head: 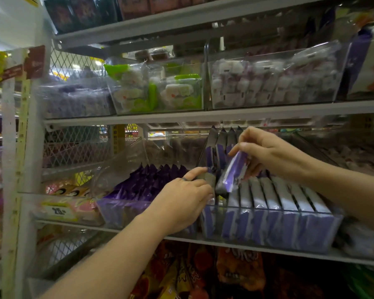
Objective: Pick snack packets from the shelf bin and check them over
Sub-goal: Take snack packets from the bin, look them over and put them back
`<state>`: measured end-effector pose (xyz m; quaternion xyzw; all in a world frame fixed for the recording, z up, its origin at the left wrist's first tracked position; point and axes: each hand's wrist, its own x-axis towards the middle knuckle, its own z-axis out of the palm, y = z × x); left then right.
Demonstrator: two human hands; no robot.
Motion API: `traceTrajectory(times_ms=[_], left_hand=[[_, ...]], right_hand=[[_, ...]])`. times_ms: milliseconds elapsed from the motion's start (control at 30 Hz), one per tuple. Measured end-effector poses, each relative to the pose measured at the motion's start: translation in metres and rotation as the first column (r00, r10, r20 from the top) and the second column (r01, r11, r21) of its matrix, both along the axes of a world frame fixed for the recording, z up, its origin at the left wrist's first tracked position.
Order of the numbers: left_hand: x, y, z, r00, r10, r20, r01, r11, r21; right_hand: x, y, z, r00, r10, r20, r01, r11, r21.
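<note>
So one purple-and-white snack packet (233, 172) is tilted just above the clear shelf bin (268, 209), pinched between the thumb and fingers of the right hand (266, 152). The left hand (181, 203) has its fingers curled round an end packet (208, 181) at the bin's left side, index finger sticking out.

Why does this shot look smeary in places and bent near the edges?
Head view: the wide lens bows the shelf rail; blur smears the upper bins and left edge; left hand, right hand and purple packet look sharper; orange bags below are dim.
</note>
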<state>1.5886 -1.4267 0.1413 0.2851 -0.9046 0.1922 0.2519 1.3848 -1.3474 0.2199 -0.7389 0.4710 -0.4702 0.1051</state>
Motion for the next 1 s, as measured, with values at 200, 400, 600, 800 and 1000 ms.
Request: traceTrajectory(times_ms=[200,400,600,800,1000], left_hand=[[-0.008,0.030,-0.001,0.738,-0.109,-0.666,0.288,0.943,0.164],[-0.012,0.064,-0.008,0.211,0.098,-0.973,0.690,0.690,0.219],[0.001,0.077,-0.042,0.076,0.252,-0.965,0.803,0.558,0.209],[0.030,0.074,-0.092,0.192,0.187,-0.963,0.731,0.627,0.267],[0.043,0.069,-0.150,0.298,0.169,-0.940,0.703,0.627,0.335]], right_hand=[[0.008,0.047,-0.033,0.959,-0.233,0.160,0.282,0.830,-0.482],[0.058,0.067,-0.095,0.907,0.003,0.421,0.228,0.838,-0.497],[0.098,0.058,-0.166,0.863,0.146,0.484,0.063,0.918,-0.390],[0.116,0.042,-0.211,0.817,0.125,0.563,-0.020,0.982,-0.189],[0.125,0.023,-0.224,0.727,0.130,0.674,-0.143,0.989,-0.036]])
